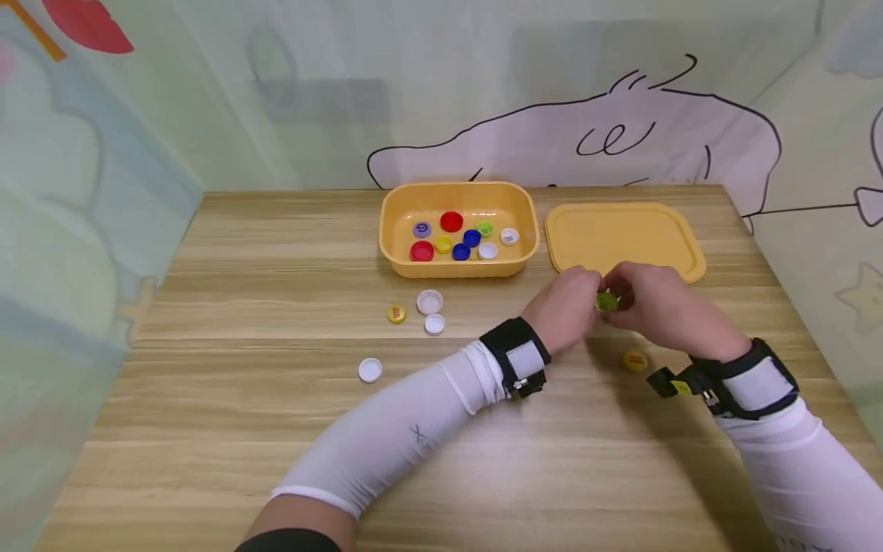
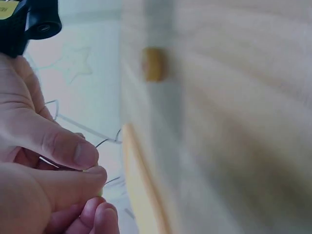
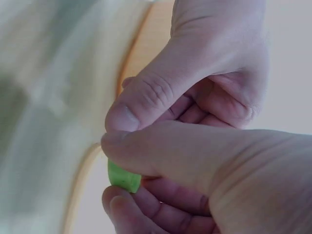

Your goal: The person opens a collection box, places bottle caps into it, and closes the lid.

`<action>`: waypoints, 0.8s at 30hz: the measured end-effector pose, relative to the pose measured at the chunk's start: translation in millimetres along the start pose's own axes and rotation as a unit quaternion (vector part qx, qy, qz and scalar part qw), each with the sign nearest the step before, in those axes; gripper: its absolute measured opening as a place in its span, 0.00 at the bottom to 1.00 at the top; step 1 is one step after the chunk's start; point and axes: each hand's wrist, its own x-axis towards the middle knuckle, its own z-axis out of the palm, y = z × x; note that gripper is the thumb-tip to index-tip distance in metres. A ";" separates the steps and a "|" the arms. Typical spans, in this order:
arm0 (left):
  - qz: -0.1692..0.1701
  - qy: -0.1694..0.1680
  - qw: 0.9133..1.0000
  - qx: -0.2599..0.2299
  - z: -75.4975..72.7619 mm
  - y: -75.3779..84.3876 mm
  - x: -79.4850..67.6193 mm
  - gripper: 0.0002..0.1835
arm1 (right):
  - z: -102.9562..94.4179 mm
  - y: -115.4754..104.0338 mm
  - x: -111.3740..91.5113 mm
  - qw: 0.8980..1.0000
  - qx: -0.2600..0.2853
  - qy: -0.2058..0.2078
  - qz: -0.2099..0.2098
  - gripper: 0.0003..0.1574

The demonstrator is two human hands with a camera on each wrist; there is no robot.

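Note:
In the head view both hands meet over the right side of the table around a green bottle cap (image 1: pixel 607 300). My right hand (image 1: pixel 651 307) pinches the cap (image 3: pixel 123 178) between thumb and fingers, as the right wrist view shows. My left hand (image 1: pixel 567 307) has its fingers curled, its thumb and fingertips meeting at the cap's other side; the thumbs (image 3: pixel 122 117) hide part of that grip. On the table below the right hand lies a yellow bottle cap (image 1: pixel 635 361), and it appears in the left wrist view too (image 2: pixel 154 64).
A yellow plastic box (image 1: pixel 455 269) with several coloured caps inside stands at the back. Its yellow lid (image 1: pixel 624 234) lies to the right, just behind the hands. White caps (image 1: pixel 430 301) and another yellow cap (image 1: pixel 396 313) lie before the box. A printed curtain borders the table.

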 end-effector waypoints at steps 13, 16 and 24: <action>-0.064 0.076 0.990 -0.097 -67.2 -34.4 -5.3 0.17 | -37.0 -47.4 46.2 0.997 0.012 0.070 -0.044 0.25; -0.080 0.096 0.986 -0.112 -78.7 -45.7 -4.7 0.18 | -42.7 -56.5 62.3 0.996 0.015 0.073 -0.047 0.23; -0.122 0.128 0.975 -0.135 -96.2 -84.0 5.5 0.19 | -42.9 -75.1 113.2 0.998 0.039 0.046 -0.029 0.22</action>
